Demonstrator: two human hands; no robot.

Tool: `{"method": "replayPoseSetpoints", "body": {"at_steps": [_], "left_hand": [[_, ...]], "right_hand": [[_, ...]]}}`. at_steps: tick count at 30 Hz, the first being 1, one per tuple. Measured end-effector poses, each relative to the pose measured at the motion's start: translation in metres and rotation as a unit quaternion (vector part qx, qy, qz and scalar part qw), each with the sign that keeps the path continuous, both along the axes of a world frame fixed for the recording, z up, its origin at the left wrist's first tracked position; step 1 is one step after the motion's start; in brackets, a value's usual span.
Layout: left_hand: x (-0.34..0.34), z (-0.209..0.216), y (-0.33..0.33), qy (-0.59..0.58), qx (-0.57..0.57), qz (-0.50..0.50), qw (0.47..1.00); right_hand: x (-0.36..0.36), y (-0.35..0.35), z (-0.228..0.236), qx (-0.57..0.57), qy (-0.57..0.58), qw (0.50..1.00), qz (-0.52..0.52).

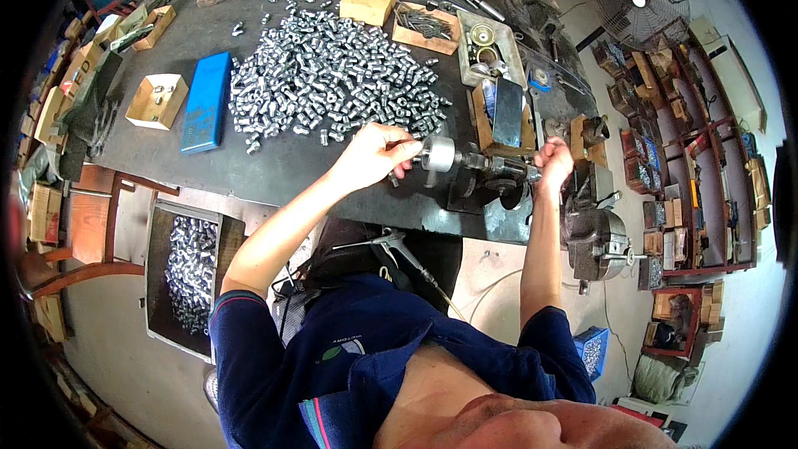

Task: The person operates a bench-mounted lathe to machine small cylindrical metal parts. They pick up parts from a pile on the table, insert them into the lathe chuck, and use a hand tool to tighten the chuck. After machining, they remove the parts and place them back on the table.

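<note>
Both hands are at a metal bench fixture (499, 164) by the near edge of a dark table (283, 168). The left hand (378, 155) has its thumb and fingers bent together just beside the silver cylinder (438, 154) at the fixture's left end; whether they pinch a part cannot be told. The right hand (554, 164) is curled into a loose fist at the opposite end, and what it holds, if anything, is hidden. Beyond the left hand spreads a large pile of small silver fittings (332, 75). A small print (352, 346) with a green leaf shape and some lettering sits on the person's navy shirt (283, 366); dark marks on a blue case (206, 102) left of the pile are too indistinct to read. Farther left, a shallow open box (150, 124) holds a few small metal pieces. Behind the pile, a tray (424, 44) contains thin metal rods, and a pale bin (472, 78) beside it holds round parts. A dark phone-like slab (508, 114) lies across a wooden box. Below the table at left, a deep bin (229, 241) contains many more fittings; on the floor at right, a blue crate (593, 332) holds small metal parts.
</note>
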State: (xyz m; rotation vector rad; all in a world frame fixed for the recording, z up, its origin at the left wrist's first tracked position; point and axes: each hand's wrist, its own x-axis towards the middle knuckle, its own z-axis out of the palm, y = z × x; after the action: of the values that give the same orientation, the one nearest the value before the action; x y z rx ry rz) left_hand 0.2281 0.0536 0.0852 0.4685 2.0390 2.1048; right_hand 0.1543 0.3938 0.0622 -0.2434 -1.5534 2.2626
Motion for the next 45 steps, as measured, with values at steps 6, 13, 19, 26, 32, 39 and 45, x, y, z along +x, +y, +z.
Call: {"method": "replayPoseSetpoints", "body": {"at_steps": [6,13,19,26,32,39,45], "left_hand": [[-0.003,-0.010,-0.002,-0.012,0.027,-0.012,1.000],[-0.002,-0.010,-0.002,-0.065,0.069,-0.014,0.995],[0.003,-0.007,-0.002,-0.071,0.062,0.005,0.996],[0.021,-0.021,-0.054,-0.050,-0.027,0.098,0.994],[0.105,-0.053,-0.179,-0.148,-0.100,0.337,0.924],[0.210,-0.104,-0.280,-0.202,-0.400,0.446,0.774],[0.137,-0.069,-0.220,0.030,-0.503,0.371,0.780]], "right_hand": [[0.060,0.006,0.025,-0.074,0.124,0.989,0.012],[0.110,0.012,-0.020,-0.102,0.029,0.994,-0.006],[0.059,0.008,-0.073,-0.087,-0.104,0.986,-0.101],[-0.013,0.009,-0.037,0.074,0.012,0.996,-0.039],[0.034,0.002,0.017,-0.070,0.147,0.987,-0.006],[0.099,0.011,0.009,-0.086,0.121,0.989,0.028],[0.110,0.012,-0.045,-0.075,0.015,0.997,-0.020]]}}
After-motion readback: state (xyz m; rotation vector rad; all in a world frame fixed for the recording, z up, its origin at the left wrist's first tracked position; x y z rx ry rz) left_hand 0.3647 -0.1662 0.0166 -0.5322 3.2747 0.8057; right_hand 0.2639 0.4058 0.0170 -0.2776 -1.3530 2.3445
